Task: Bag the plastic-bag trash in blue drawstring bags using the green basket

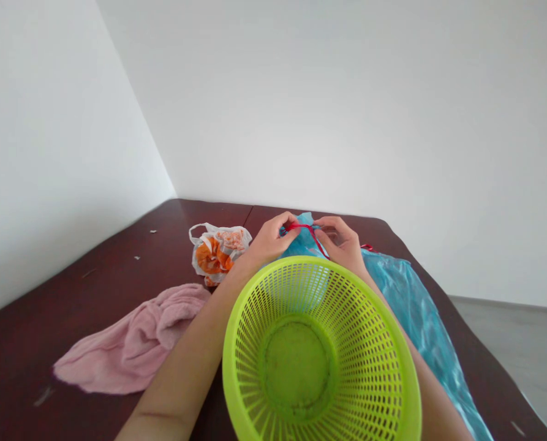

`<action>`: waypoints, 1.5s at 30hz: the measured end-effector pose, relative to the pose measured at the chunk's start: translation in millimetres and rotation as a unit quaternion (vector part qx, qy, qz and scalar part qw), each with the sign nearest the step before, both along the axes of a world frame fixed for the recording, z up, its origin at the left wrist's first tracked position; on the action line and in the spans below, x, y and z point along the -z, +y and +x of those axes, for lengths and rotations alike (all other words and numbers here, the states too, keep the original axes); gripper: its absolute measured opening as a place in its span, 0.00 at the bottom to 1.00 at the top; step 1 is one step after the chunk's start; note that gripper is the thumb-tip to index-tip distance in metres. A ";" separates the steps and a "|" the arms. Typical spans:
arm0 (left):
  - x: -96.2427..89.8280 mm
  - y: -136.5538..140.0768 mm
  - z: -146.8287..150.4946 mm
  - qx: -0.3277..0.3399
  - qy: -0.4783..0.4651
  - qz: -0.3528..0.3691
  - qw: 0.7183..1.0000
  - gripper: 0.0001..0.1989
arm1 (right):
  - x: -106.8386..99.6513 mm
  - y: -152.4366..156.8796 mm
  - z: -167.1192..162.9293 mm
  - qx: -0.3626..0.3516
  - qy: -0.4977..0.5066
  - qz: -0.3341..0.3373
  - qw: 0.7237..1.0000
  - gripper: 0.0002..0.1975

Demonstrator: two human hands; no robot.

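Beyond the basket, my left hand (274,236) is closed, with thumb and fingertips pinching a red drawstring (306,226) at the gathered top of a blue plastic bag (301,245). To its right, my right hand (343,242) is also closed, pinching the bag's top where the string runs down past its thumb. A lime-green plastic basket (365,343), perforated all round, sits between my forearms with its opening facing me. It hides the lower part of the blue bag, though some blue shows through its holes.
A crumpled pink cloth (139,337) lies left of my forearm. Behind it sits a white and orange plastic bag (215,251). More blue plastic (415,306) stretches along the right side of the dark red table (117,275). White walls stand behind and left.
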State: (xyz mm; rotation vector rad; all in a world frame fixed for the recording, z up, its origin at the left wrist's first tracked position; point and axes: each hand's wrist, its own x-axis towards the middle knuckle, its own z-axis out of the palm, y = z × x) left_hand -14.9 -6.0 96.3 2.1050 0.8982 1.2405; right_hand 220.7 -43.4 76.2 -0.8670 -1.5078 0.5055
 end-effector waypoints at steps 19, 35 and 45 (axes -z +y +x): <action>2.8 -5.1 4.6 0.079 0.012 0.025 0.996 0.09 | 3.4 1.9 0.8 -0.051 -0.023 -0.017 0.998 0.07; 12.7 20.1 3.5 -0.048 -0.139 -0.030 0.989 0.10 | 7.1 10.9 5.4 -0.054 0.099 -0.075 0.991 0.08; 10.8 18.0 6.8 0.077 -0.291 -0.174 0.938 0.22 | 15.0 16.5 9.9 -0.105 0.177 -0.113 0.972 0.19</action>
